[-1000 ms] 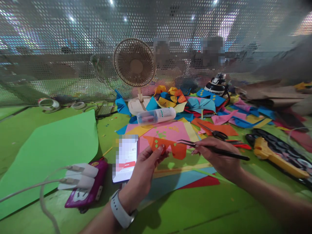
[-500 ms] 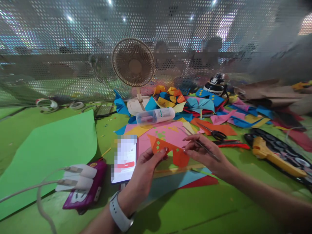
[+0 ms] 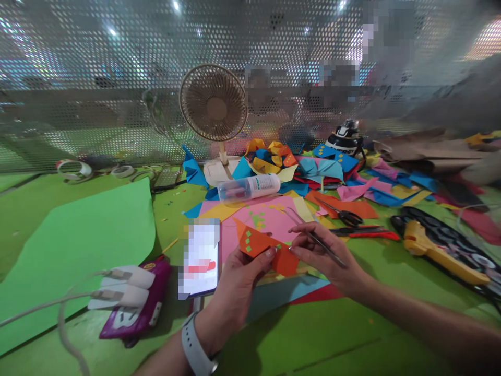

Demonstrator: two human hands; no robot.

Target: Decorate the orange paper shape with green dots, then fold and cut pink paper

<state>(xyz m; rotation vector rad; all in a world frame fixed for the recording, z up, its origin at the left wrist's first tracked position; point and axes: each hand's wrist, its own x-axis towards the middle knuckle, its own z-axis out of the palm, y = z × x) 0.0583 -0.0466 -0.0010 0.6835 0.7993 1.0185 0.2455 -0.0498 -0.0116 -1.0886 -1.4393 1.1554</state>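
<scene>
A folded piece of orange paper point(image 3: 258, 243) with small green squares on it is pinched in my left hand point(image 3: 238, 279), the thumb lying on its front. My right hand point(image 3: 324, 256) holds slim metal tweezers point(image 3: 326, 249), their tips pointing up and to the left, apart from the orange paper. The fingertips of that hand are at the orange paper's right part; whether they press on it I cannot tell. Behind the hands lies a pink sheet point(image 3: 230, 232) with loose green paper bits point(image 3: 257, 221) and yellow ones scattered on it.
A lit phone point(image 3: 201, 261) and a purple power strip point(image 3: 136, 308) with plugged chargers lie left. Beyond are a clear bottle point(image 3: 248, 188), a fan point(image 3: 214, 104) and heaped folded paper point(image 3: 274, 156). Scissors point(image 3: 348, 215), a red cutter point(image 3: 376, 234) and a yellow-handled tool point(image 3: 442, 253) lie right.
The orange paper has shifted slightly left and turned in my left hand, its right part now lower. My left thumb sits farther right on it. My right hand has moved slightly left and down with the tweezers.
</scene>
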